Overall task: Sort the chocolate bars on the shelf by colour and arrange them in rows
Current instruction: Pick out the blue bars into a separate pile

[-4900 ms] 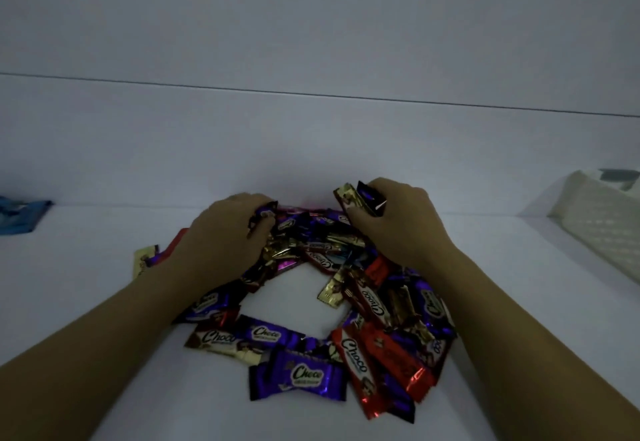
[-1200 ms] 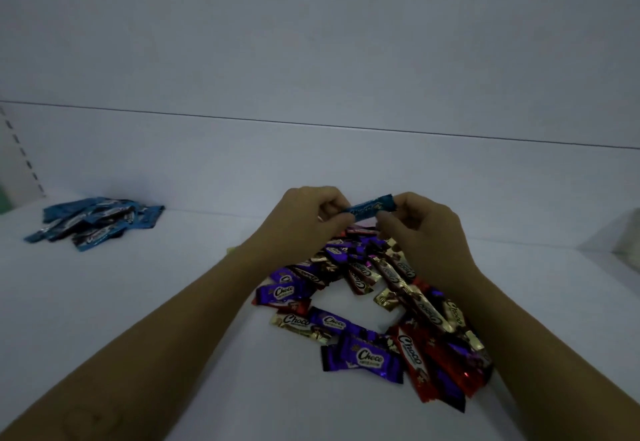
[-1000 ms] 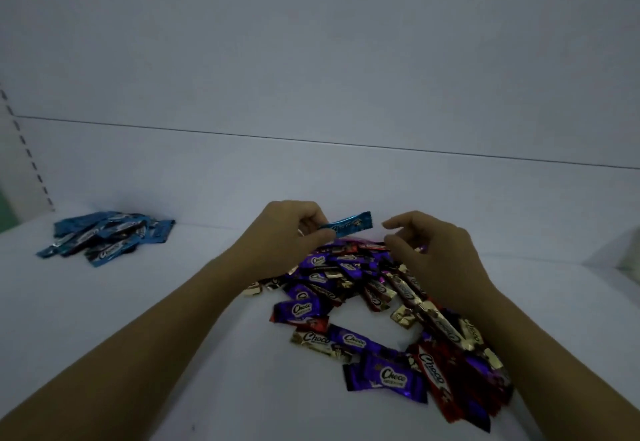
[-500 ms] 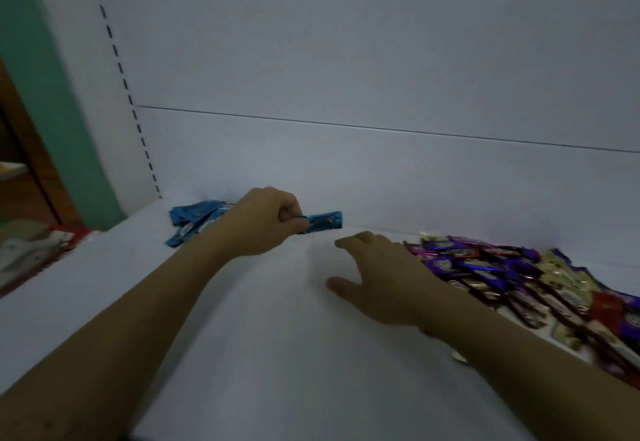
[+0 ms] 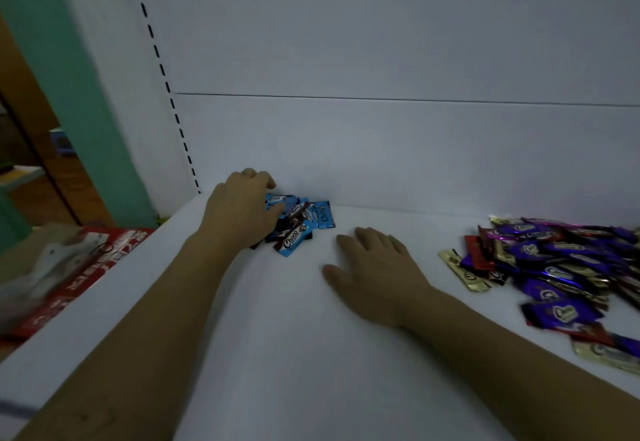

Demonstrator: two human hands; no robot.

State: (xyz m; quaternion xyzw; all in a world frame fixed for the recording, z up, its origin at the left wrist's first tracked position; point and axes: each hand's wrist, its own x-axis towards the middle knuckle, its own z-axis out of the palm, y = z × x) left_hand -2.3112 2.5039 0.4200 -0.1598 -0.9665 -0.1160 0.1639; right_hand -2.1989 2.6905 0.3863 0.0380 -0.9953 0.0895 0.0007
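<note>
The left hand [image 5: 242, 210] rests on the heap of blue chocolate bars [image 5: 301, 221] at the back of the white shelf [image 5: 294, 354], fingers curled over it; whether it grips one I cannot tell. The right hand [image 5: 377, 267] lies flat and released on the shelf, just right of that heap. Further right of it sprawls the mixed pile of purple, red and gold chocolate bars [image 5: 550, 267].

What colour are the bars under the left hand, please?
Blue bars, under the left hand, head view.
</note>
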